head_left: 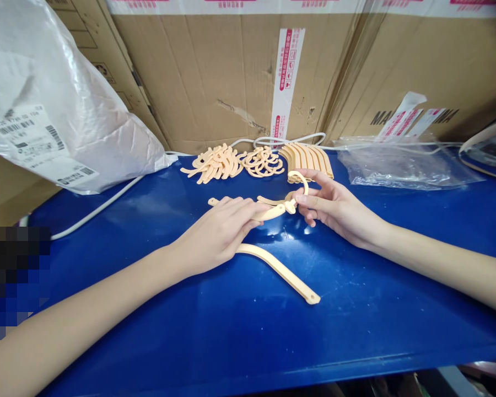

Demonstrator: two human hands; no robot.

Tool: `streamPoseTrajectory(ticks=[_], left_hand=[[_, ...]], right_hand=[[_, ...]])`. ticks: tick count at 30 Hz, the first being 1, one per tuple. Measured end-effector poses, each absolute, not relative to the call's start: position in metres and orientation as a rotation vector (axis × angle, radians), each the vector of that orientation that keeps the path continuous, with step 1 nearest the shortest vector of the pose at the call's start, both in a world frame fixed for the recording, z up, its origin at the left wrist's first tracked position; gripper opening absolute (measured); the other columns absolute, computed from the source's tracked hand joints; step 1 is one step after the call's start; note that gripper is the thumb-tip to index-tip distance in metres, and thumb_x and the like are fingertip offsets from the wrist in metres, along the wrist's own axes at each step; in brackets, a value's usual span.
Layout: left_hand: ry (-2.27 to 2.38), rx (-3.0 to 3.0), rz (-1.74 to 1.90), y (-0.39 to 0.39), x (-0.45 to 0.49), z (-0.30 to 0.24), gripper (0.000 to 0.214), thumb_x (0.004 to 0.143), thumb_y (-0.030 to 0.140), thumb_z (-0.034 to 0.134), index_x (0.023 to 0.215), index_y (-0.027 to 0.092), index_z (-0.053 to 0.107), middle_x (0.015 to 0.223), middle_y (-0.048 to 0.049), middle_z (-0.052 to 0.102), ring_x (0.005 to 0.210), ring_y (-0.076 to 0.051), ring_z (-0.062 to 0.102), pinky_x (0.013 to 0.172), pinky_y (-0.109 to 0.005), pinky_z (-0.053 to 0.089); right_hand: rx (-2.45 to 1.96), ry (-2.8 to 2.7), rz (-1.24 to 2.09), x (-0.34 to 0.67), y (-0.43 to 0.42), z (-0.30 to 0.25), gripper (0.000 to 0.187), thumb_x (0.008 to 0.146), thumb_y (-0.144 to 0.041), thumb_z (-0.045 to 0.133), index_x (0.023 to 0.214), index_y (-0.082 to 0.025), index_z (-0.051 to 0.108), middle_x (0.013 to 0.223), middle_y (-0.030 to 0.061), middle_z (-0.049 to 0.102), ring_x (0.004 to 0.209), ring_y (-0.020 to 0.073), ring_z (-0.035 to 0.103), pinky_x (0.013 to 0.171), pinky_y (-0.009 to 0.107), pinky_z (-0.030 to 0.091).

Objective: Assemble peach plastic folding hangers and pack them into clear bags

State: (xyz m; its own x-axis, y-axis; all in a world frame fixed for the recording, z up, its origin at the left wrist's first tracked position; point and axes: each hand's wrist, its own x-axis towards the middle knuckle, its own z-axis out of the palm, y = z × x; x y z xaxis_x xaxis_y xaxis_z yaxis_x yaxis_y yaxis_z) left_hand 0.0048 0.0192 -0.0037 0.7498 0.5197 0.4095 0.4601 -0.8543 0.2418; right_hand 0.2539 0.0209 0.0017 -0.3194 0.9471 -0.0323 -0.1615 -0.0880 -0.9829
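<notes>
My right hand (334, 209) pinches a cream plastic hanger hook (305, 183) between thumb and fingers. The hook's round base (290, 207) meets the end of a short curved cream hanger arm (274, 213). That arm lies under the fingers of my left hand (223, 229), which are closed around it. Another slim cream piece (270, 200) shows behind the joint, partly hidden, and a holed end (213, 202) sticks out past my left knuckles. A longer curved hanger arm (281, 268) rests on the blue table, its upper end hidden by my left hand.
At the back of the table (355, 325) are piles of short arms (217, 164), hooks (265, 163) and stacked long arms (308, 159). A clear plastic bag (405, 165) lies to their right. Cardboard boxes (215, 71), a white cable (95, 212) and a silvery parcel (78, 105) stand around.
</notes>
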Motion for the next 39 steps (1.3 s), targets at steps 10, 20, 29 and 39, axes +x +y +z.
streamPoseTrajectory(ticks=[10, 20, 29, 39], left_hand=[[0.747, 2.946, 0.756, 0.0197, 0.0038, -0.0068, 0.03, 0.103, 0.013, 0.037, 0.128, 0.018, 0.05, 0.106, -0.0058, 0.065, 0.087, -0.019, 0.054, 0.077, -0.03, 0.039], [0.629, 3.129, 0.677, 0.0217, 0.002, -0.0083, 0.036, 0.098, 0.004, 0.04, 0.132, 0.013, 0.046, 0.108, -0.0057, 0.064, 0.093, -0.02, 0.053, 0.086, -0.032, 0.036], [0.685, 3.198, 0.612, 0.0194, 0.0033, -0.0066, 0.043, 0.094, 0.002, 0.038, 0.135, 0.012, 0.046, 0.1, -0.0054, 0.063, 0.088, -0.021, 0.05, 0.081, -0.032, 0.034], [0.767, 3.351, 0.653, 0.0176, 0.007, -0.0052, 0.041, 0.094, 0.003, 0.034, 0.13, 0.008, 0.051, 0.095, -0.0078, 0.064, 0.083, -0.023, 0.053, 0.073, -0.034, 0.036]], right_hand=[[-0.899, -1.35, 1.553, 0.2543, 0.0231, -0.002, 0.059, 0.076, -0.026, 0.081, 0.122, -0.021, 0.044, 0.075, -0.0057, 0.062, 0.054, 0.0054, 0.052, 0.046, 0.018, 0.046], [-0.892, -1.447, 1.482, 0.2525, 0.0199, -0.0023, 0.054, 0.078, -0.023, 0.079, 0.12, -0.02, 0.045, 0.07, -0.0071, 0.06, 0.05, 0.0057, 0.05, 0.041, 0.017, 0.047], [-0.922, -1.433, 1.444, 0.2522, 0.019, -0.0013, 0.054, 0.078, -0.023, 0.079, 0.121, -0.018, 0.046, 0.065, -0.008, 0.056, 0.048, 0.0058, 0.048, 0.036, 0.016, 0.047], [-0.946, -1.438, 1.366, 0.2514, 0.0208, -0.0018, 0.053, 0.075, -0.019, 0.079, 0.118, -0.017, 0.048, 0.068, -0.0072, 0.056, 0.048, 0.0056, 0.047, 0.037, 0.017, 0.044]])
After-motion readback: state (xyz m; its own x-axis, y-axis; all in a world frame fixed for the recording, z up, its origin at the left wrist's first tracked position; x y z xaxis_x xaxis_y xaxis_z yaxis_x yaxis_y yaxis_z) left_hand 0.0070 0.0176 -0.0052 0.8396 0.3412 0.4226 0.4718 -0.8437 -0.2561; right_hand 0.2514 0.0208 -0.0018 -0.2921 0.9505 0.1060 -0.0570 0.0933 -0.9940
